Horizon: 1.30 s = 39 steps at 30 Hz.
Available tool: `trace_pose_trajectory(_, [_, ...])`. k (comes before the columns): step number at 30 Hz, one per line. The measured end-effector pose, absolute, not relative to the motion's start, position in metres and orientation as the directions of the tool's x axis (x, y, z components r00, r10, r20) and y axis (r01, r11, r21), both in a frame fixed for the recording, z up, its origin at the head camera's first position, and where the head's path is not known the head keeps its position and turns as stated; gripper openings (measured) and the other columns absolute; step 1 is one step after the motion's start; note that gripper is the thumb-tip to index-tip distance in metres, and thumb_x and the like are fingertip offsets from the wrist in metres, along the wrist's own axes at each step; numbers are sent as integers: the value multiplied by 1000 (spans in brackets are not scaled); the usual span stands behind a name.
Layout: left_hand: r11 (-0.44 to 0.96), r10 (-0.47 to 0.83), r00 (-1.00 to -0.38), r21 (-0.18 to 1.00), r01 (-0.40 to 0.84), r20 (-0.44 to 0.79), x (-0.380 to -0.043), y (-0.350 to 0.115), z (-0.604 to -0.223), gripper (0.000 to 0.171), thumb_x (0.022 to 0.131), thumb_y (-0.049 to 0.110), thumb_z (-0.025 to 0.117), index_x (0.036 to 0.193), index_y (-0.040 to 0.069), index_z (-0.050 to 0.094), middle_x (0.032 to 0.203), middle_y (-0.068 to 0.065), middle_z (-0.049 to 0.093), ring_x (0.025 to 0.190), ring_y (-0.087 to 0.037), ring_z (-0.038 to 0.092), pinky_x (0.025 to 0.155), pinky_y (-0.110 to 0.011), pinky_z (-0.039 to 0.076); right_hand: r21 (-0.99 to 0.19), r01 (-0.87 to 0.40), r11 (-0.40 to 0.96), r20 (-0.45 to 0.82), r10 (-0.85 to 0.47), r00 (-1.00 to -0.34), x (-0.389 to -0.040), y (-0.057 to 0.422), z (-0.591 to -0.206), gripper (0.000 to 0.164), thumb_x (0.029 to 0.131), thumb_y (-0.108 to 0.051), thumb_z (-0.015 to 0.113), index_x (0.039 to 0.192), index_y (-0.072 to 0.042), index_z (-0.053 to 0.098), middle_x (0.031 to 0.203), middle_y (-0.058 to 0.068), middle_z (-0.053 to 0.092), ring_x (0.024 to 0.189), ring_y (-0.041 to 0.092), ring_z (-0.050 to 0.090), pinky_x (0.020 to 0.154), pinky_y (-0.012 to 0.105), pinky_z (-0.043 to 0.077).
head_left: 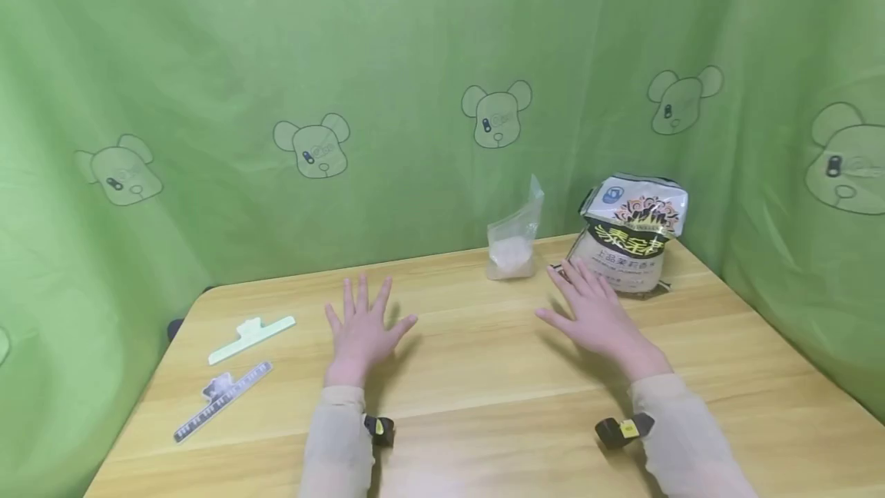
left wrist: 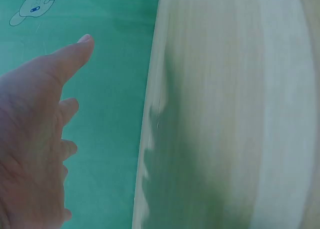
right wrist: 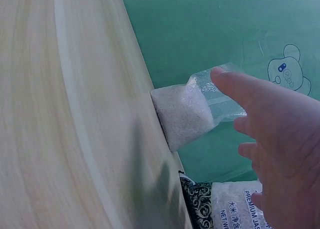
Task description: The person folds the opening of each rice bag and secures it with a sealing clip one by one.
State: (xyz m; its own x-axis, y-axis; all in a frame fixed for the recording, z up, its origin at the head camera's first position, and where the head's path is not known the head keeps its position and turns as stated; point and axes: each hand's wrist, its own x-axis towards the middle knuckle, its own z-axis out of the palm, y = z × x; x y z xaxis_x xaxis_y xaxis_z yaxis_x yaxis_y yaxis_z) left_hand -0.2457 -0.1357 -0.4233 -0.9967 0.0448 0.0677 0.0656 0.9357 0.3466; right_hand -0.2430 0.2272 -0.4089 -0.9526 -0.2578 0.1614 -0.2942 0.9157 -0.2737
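The rice bag [head_left: 632, 235] and pouch [head_left: 513, 250] look glossy plastic, the tabletop [head_left: 470, 360] smooth wood.

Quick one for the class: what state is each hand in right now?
Left hand: open, fingers spread, holding nothing.
Right hand: open, fingers spread, holding nothing.

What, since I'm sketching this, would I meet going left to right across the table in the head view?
Two clips, left hand, clear bag, rice bag.
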Motion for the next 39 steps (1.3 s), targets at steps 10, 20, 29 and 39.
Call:
trace_pose_trajectory(10, [928,70,-996,362,87,61,-248,-128,-422,83,89,72,43,156,36,8,164,-9,-8,150,-32,-19,114,-69,-12,-401,-307,863,208,-240,-948,-250,226,-413,82,97,-55,46,155,-7,16,161,23,10,148,47,10,118,65,11])
trace_pose_trajectory(20, [825,140,-974,524,213,176,-252,-99,-421,81,90,64,52,156,29,19,164,-13,14,153,-34,2,117,-68,1,-681,-217,700,134,-172,-976,-266,220,-423,85,99,-48,49,156,-11,-1,162,22,3,147,49,9,117,66,10])
trace_pose_trajectory(29, [541,118,-957,791,286,266,-286,-63,-427,74,94,45,60,155,24,23,162,-6,25,150,-29,19,123,-52,16,-860,-95,501,32,-132,-991,-294,206,-430,94,96,-58,47,155,-16,-12,164,18,-5,148,47,6,118,65,7])
trace_pose_trajectory(39, [117,40,-992,986,121,117,-324,-22,-454,76,92,48,61,154,31,22,163,-2,22,150,-29,21,121,-56,19,-999,38,-28,-36,-74,-997,-328,195,-451,72,103,-51,30,157,-15,-1,165,4,-7,153,24,-6,124,47,-5])
